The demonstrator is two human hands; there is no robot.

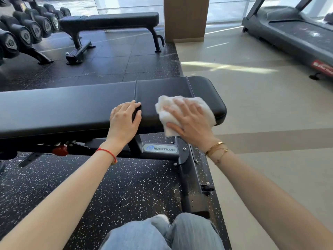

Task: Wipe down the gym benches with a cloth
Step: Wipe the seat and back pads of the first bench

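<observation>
The white cloth (182,112) lies on the seat end of the near black bench (72,105), flattened under my right hand (189,121), fingers spread straight and pressing, not curled. My left hand (124,121) rests on the pad's front edge beside it, holding nothing. Behind stands a second bench (110,19) beside a dumbbell rack (27,33); a treadmill (292,31) sits far right, well apart.
</observation>
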